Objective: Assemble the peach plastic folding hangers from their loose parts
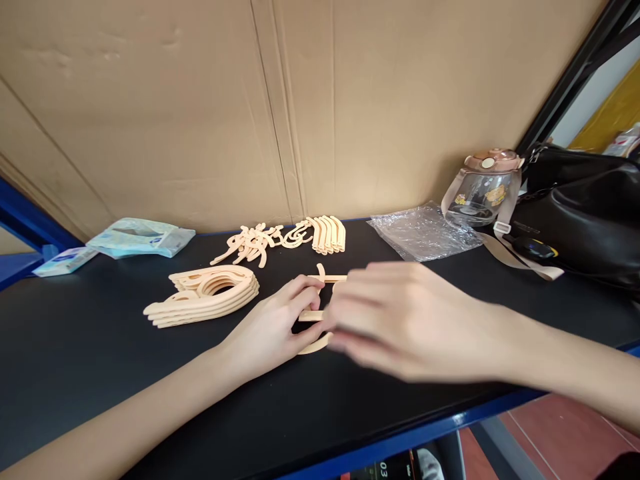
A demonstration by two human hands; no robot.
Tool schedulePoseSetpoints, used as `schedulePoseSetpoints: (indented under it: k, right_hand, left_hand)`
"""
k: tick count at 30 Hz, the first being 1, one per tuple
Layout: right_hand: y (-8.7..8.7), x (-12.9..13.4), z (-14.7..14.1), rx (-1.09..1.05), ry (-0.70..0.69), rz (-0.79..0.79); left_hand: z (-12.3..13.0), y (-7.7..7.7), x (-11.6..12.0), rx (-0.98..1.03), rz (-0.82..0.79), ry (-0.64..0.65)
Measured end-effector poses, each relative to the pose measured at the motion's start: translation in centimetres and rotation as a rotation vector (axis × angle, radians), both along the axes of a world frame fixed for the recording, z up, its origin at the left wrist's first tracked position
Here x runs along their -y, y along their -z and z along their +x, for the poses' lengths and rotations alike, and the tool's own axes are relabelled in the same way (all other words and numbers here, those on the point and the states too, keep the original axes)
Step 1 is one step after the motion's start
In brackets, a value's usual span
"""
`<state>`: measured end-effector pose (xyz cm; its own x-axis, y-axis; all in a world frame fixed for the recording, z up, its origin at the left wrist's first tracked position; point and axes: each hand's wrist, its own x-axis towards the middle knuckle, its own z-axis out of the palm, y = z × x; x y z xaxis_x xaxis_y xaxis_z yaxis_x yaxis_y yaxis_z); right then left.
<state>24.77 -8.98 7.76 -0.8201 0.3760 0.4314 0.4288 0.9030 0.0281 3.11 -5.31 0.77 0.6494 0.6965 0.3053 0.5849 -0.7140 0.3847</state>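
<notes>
The left hand (280, 319) has its fingers closed on a beige plastic piece (311, 316) at the black surface (300, 420), beside stacked frames (213, 311); the right hand (405, 320) blurs, its fingers' hold unclear.

A stack of pieces (205, 308) sits on the desk (75, 363), left of the left hand (277, 323). Near the back edge, loose pieces (328, 235) lie between packets (131, 249) on the left and a bottle (473, 202), with a bag (595, 217) right of it.

Hands (275, 327): two
Beige hanger parts (205, 310): overlapping, uncountable
Tissue packs (125, 238): two
Strapped bottle (477, 193): one
Clear plastic sheet (423, 233): one
Black bag (595, 210): one
</notes>
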Motion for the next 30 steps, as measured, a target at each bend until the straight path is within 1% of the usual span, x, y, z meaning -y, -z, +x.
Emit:
schedulePoseSetpoints:
  k: [2,4,5,6,8,10,15,19,26,30]
  right_hand:
    - [1.2,-3.0,1.0,0.037,0.172,-0.047]
    - [2.8,-5.8,2.3,0.067,0.308,-0.213]
    - [3.5,-6.8,2.9,0.061,0.346,-0.317]
    - [4.2,-7.6,3.4,0.067,0.345,-0.357]
    - [5.1,-8.5,3.9,0.061,0.340,-0.413]
    - [5.5,-8.4,4.0,0.045,0.334,-0.433]
    - [5.7,-7.6,3.3,0.014,0.335,-0.460]
    - [5.9,-7.6,3.2,-0.002,0.343,-0.470]
    - [6.1,-7.6,3.2,-0.006,0.339,-0.478]
    - [6.0,-7.3,3.1,-0.001,0.338,-0.475]
  left_hand:
    - [0.0,-0.1,0.0,-0.032,-0.017,0.013]
    - [0.1,-0.2,0.1,-0.048,-0.033,0.009]
    - [0.1,-0.3,0.1,-0.048,-0.041,0.006]
    - [0.1,-0.3,0.2,-0.046,-0.049,0.002]
    - [0.1,-0.4,0.2,-0.035,-0.070,-0.004]
    - [0.1,-0.4,0.3,-0.023,-0.091,-0.009]
    - [-0.1,0.0,0.1,0.053,-0.093,-0.013]
    - [0.1,0.1,0.3,0.131,-0.096,-0.039]
    - [0.0,-0.1,1.2,0.114,-0.146,0.127]
    - [0.0,-0.1,1.1,0.077,-0.172,0.162]
